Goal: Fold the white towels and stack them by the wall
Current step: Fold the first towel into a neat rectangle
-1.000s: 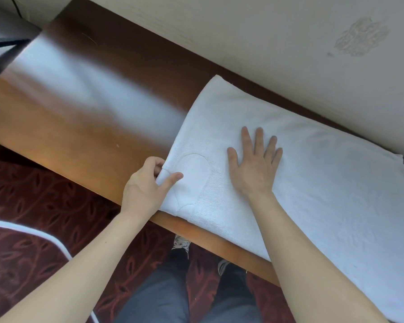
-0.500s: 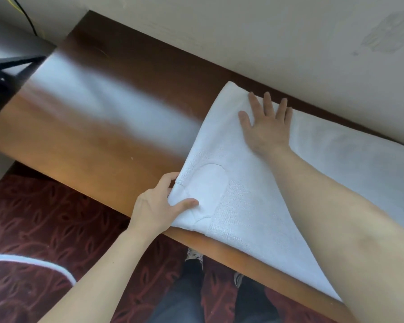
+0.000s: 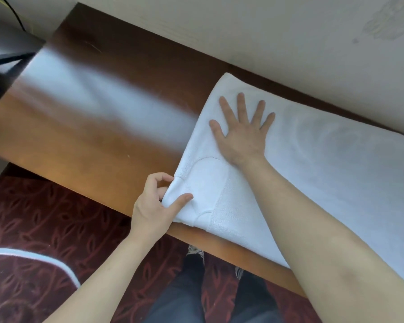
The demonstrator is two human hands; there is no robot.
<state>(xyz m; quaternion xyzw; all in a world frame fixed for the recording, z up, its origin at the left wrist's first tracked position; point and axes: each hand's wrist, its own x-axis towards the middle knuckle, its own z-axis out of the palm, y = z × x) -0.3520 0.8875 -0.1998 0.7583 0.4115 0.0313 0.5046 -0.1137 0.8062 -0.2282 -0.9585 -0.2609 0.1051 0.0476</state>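
A long white towel (image 3: 324,164) lies folded lengthwise on the brown wooden table (image 3: 91,141), running from the middle off to the right along the wall. My left hand (image 3: 156,203) pinches the towel's near left corner between thumb and fingers at the table's front edge. My right hand (image 3: 240,131) lies flat on the towel near its left end, fingers spread and pointing toward the wall. My right forearm crosses the towel's near part and hides some of it.
The cream wall (image 3: 266,31) runs close behind the towel. The table's left half reflects light. A dark stand (image 3: 0,66) is at far left. Below lie patterned red carpet (image 3: 44,217), a white-edged object (image 3: 33,257), and my legs and shoes.
My right hand slid across the towel, first up toward its far left corner, then back a little toward me. My left hand kept its pinch on the near corner.
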